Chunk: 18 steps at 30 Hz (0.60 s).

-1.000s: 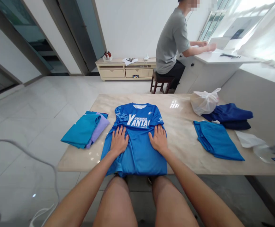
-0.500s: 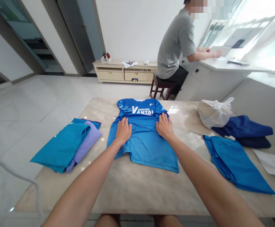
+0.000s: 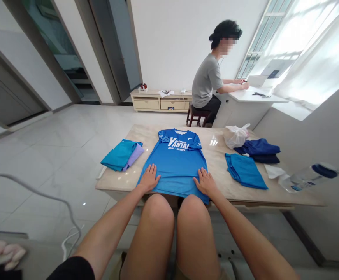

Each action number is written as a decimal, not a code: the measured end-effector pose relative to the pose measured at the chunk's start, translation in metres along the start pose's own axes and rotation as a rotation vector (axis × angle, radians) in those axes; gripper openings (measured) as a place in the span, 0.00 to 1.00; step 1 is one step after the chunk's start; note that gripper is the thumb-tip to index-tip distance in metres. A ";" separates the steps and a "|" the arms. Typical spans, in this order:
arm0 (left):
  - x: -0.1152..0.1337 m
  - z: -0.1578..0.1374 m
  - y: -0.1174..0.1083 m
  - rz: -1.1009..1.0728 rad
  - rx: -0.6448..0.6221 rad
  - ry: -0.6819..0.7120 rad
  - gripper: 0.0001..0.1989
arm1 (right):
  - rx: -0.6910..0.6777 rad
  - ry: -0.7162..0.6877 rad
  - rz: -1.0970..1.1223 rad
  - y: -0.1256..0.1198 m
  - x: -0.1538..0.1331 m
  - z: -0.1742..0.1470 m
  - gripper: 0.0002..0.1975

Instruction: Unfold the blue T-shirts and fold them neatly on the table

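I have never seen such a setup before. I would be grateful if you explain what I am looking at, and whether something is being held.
There is no machine here: you see a person's own bare hands. The view comes from a camera worn on the head, looking forward and down, so the knees show too.

On the table a blue shirt lies spread out. The left hand and right hand rest palm down on its lower part; neither grasps anything.

To the left lie folded teal and purple clothes; to the right, a folded blue garment, a white plastic bag, dark blue clothing and a clear bottle. Beyond, another person sits at a desk.
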<state>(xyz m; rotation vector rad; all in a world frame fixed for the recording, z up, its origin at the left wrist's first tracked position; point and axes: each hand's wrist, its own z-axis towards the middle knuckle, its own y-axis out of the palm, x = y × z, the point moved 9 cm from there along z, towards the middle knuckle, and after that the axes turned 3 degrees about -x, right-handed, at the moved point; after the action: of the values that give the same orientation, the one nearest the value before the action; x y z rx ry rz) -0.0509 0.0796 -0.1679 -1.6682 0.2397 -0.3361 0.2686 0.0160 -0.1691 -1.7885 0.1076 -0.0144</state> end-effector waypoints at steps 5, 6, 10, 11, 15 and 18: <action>0.014 -0.004 -0.031 0.048 -0.106 0.036 0.30 | -0.071 0.106 -0.014 -0.031 0.004 -0.003 0.29; 0.017 -0.003 -0.032 0.049 -0.108 0.037 0.28 | -0.054 0.121 -0.008 -0.031 0.002 -0.003 0.28; 0.026 0.003 -0.020 0.012 0.018 0.052 0.24 | 0.163 0.037 0.048 -0.012 -0.019 -0.003 0.30; 0.027 0.006 -0.013 -0.009 0.075 0.061 0.25 | 0.202 0.020 0.070 -0.002 -0.022 -0.001 0.32; 0.024 0.035 0.014 -0.076 0.208 0.104 0.30 | 0.255 0.017 0.108 0.030 -0.019 0.032 0.36; 0.017 0.079 0.020 -0.094 0.185 0.093 0.32 | 0.269 0.023 0.106 0.026 -0.010 0.076 0.37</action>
<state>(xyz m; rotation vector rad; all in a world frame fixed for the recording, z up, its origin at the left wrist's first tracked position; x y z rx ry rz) -0.0059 0.1449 -0.1945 -1.4861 0.1936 -0.4928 0.2622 0.0850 -0.2107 -1.5123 0.2074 0.0258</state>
